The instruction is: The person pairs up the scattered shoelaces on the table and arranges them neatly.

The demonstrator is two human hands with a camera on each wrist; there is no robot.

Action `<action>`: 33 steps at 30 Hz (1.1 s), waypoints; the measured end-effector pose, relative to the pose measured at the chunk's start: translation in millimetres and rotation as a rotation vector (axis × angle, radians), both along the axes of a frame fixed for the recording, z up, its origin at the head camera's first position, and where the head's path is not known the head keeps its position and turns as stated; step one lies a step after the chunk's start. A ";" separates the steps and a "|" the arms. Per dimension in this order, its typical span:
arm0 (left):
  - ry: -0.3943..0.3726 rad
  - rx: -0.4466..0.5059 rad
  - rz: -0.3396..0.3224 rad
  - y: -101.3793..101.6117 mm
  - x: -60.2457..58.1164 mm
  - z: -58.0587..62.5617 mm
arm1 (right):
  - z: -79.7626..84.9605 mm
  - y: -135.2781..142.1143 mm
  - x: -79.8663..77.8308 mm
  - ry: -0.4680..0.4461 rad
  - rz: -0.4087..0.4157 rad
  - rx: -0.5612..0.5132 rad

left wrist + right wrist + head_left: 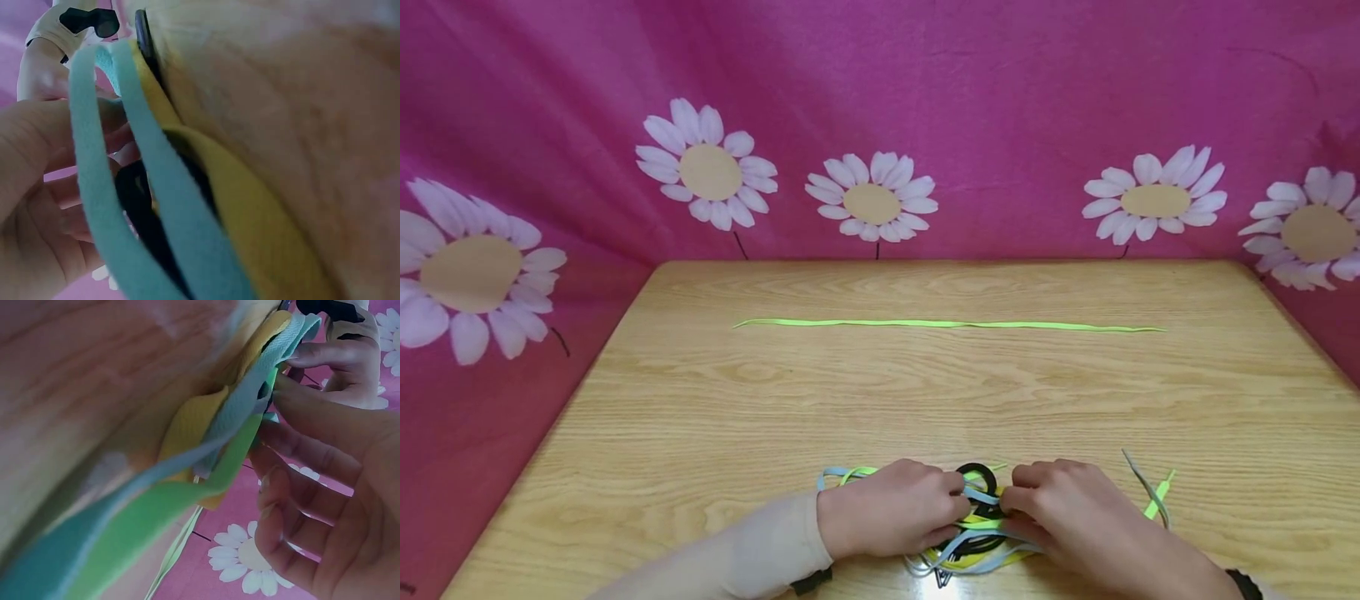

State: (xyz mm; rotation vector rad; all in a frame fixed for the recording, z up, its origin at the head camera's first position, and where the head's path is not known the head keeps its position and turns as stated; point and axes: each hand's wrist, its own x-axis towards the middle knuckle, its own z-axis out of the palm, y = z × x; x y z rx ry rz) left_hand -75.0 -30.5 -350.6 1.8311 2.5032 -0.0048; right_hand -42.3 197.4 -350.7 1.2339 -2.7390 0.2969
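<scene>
Laces (981, 525) in pale blue, yellow and neon green lie bunched at the bottom centre of the frame, tangled about a black ring (994, 481). The left hand (898, 508), on the bunch's left side, pinches it between thumb and fingers; the right hand (1071, 508) grasps it likewise from the right, its other fingers curved loosely in the right wrist view. A bright green lace tip (1159, 497) pokes out at the lower right, beside a greyish lace end. One yellow-green lace (947, 324) lies stretched nearly straight across the upper middle of the wooden table (850, 392), well apart from the bunch. Pink cloth (1000, 100) printed with white daisies fills the top.
</scene>
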 end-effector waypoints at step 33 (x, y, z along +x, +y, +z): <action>-0.202 0.034 0.138 -13.6 -6.7 10.8 | 5.1 8.7 -3.5 -0.122 -0.087 0.046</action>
